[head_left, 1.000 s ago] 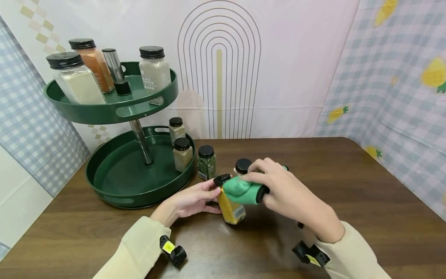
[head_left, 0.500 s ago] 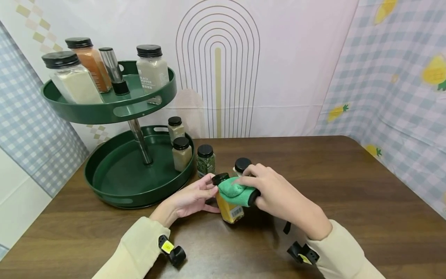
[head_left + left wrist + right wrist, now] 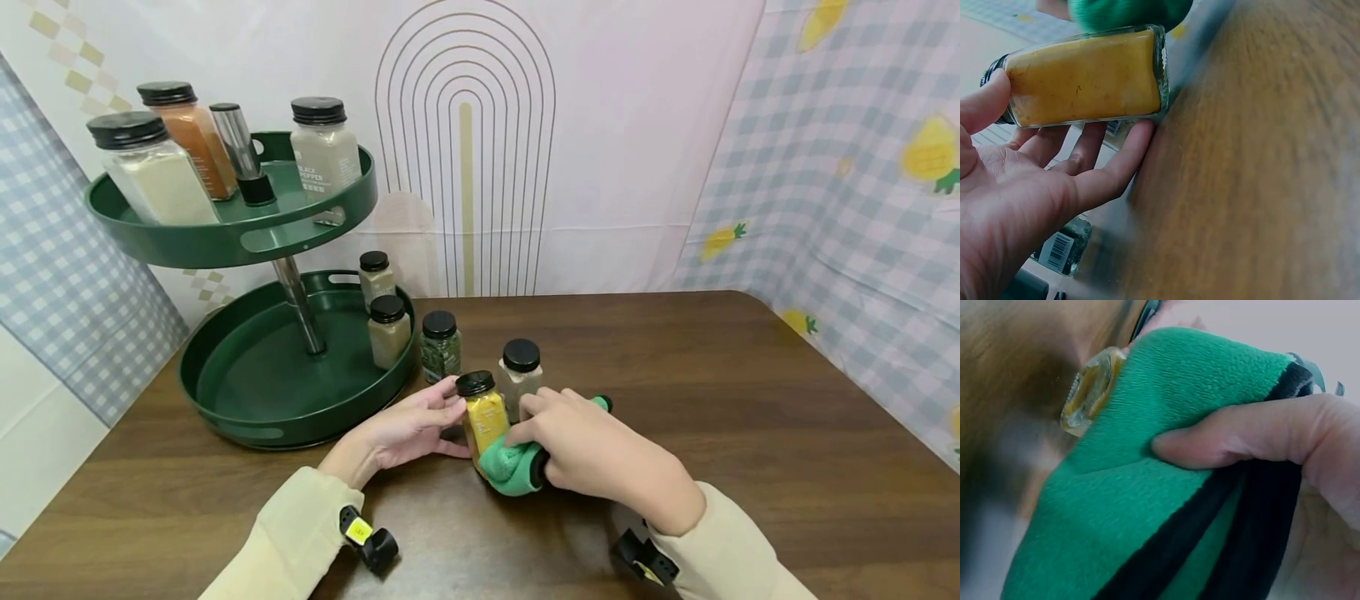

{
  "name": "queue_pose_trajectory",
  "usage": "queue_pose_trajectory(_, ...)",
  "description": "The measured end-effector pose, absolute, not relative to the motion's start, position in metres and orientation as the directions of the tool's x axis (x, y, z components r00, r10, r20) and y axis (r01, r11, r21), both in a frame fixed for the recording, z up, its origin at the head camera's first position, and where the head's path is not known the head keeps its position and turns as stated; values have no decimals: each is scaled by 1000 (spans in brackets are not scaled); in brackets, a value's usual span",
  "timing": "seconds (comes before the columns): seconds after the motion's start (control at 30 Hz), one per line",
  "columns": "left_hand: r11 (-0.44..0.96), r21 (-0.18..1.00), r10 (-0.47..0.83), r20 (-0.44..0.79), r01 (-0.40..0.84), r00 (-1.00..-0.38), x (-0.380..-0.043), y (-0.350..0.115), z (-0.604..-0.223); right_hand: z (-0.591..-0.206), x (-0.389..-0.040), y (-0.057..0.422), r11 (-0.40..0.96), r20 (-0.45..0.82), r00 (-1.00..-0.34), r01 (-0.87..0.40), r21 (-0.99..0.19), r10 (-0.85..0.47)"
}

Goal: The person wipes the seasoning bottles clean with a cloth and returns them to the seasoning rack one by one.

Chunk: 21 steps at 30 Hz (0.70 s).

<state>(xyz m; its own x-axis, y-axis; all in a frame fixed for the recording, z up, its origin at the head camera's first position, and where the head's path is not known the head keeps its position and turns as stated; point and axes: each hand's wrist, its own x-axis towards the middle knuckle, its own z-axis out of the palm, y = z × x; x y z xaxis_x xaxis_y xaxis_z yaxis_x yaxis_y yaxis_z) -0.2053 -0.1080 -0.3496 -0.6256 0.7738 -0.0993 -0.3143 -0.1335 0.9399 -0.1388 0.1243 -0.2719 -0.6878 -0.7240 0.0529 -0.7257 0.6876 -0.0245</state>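
A square glass spice jar (image 3: 485,417) of yellow powder with a black lid stands on the table, tilted slightly. My left hand (image 3: 408,427) holds it from the left; in the left wrist view the thumb lies at the lid's edge and the fingers (image 3: 1107,178) run along the far side. My right hand (image 3: 585,442) grips a folded green cloth (image 3: 512,467) with black edging and presses it against the lower front of the jar. The right wrist view shows the thumb (image 3: 1210,440) on the cloth, which hides most of the jar there.
Behind the yellow jar stands a pale spice jar (image 3: 520,375), and a jar of green herbs (image 3: 441,350) is beside the stand. The two-tier green stand (image 3: 232,417) at left carries several jars and a silver grinder (image 3: 242,154). A patterned cloth backdrop (image 3: 615,150) rises behind the table.
The right hand has moved the cloth left and then down, from the jar's upper part to its lower front, uncovering the yellow upper face. The left hand has barely moved.
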Motion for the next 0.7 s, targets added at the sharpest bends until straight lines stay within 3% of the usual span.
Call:
queue_pose_trajectory(0.27, -113, 948, 774, -104, -298, -624, -203, -106, -346, -276, -135, 122, 708, -111, -701, -705, -43, -704)
queue_pose_trajectory(0.37, -116, 946, 774, -105, -303, -624, -204, -105, -347, -271, -134, 127, 704, -101, -696, -705, -87, -710)
queue_pose_trajectory(0.43, -119, 946, 775, -102, -301, -624, -204, -104, -348, -264, -133, 131, 694, -30, -695, -715, -85, -719)
queue_pose_trajectory(0.63, -112, 955, 772, -90, -273, -630, -205, -104, -349, -256, -138, 136, 724, 379, -668, -689, 11, -641)
queue_pose_trajectory(0.7, -102, 959, 765, -93, -263, -637, -205, -104, -349, -259, -141, 133, 731, 441, -654, -682, 8, -615)
